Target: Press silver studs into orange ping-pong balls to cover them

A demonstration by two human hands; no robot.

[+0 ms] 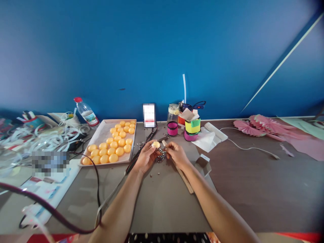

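My left hand (146, 156) is closed round a small pale-orange ball (156, 144), held up between the fingertips. To its right my right hand (176, 154) is pinched together, the fingertips close to the ball; whatever is in the pinch is too small to make out. A pile of small shiny metal pieces (160, 158) lies on the grey mat (162, 202) between and below the hands. A wooden strip (186, 180) passes beneath my right hand. Left of the hands, a shallow white tray (101, 135) carries many orange balls (113, 158).
A phone (149, 115) leans against the blue wall. Behind the hands stand a jar (173, 118) and a yellow-and-pink holder (192, 128). Cables (97, 182) loop across the left side, near a bottle (87, 114) and white strips (50, 138). Pink folded paper (265, 126) lies right.
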